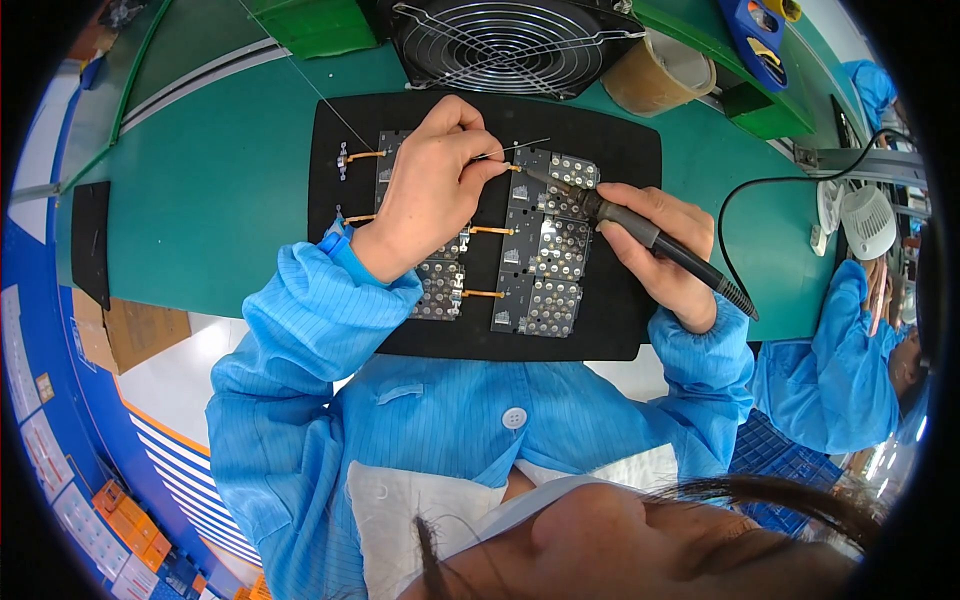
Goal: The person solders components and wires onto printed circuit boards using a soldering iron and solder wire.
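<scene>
My left hand point(430, 185) is closed in a pinch on a thin solder wire, above the upper middle of a black mat point(600, 335). The wire's end sticks out past the fingertips. In my right hand point(665, 240) is a soldering iron point(680, 255), its tip pointing left at the top of the right column of circuit boards point(560, 250). The tip is close to an orange flex strip beside my left fingertips; whether they touch cannot be made out. Another column of boards point(437, 290) lies partly hidden under my left hand and sleeve. Orange flex strips point(490, 230) with small metal connectors join the boards' left edges.
Behind the mat stand a black fan point(510, 45) with a wire guard and a tape roll point(655, 80). The iron's black cable point(727, 225) loops over the green table point(200, 200) at right. A person in a blue smock point(830, 390) sits at far right.
</scene>
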Available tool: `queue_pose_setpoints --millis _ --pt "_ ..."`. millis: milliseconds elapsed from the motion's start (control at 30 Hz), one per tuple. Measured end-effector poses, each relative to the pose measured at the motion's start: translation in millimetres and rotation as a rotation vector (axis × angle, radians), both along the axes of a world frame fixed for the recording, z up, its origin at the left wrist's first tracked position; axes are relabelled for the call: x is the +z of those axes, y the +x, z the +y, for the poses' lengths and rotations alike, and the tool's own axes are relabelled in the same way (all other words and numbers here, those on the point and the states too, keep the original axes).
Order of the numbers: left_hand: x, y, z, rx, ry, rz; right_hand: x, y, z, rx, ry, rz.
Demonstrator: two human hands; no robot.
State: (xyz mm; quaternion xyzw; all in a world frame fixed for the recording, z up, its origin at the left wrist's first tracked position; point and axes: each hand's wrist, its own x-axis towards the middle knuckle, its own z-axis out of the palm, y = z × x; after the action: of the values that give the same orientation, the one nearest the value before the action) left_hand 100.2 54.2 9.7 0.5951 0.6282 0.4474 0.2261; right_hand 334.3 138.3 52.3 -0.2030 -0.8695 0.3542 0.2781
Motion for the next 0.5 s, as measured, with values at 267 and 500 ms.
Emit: queue_pose_setpoints --millis 267,500 --pt "-0.5 -1.4 -1.5 0.005 0.015 0.012 1.5 0.0 -0.8 0.023 -0.006 -0.006" --pt "-0.9 -0.8 -0.4 0.0 0.013 0.017 1.0 0.7 0.9 -0.004 -0.003 -0.002"
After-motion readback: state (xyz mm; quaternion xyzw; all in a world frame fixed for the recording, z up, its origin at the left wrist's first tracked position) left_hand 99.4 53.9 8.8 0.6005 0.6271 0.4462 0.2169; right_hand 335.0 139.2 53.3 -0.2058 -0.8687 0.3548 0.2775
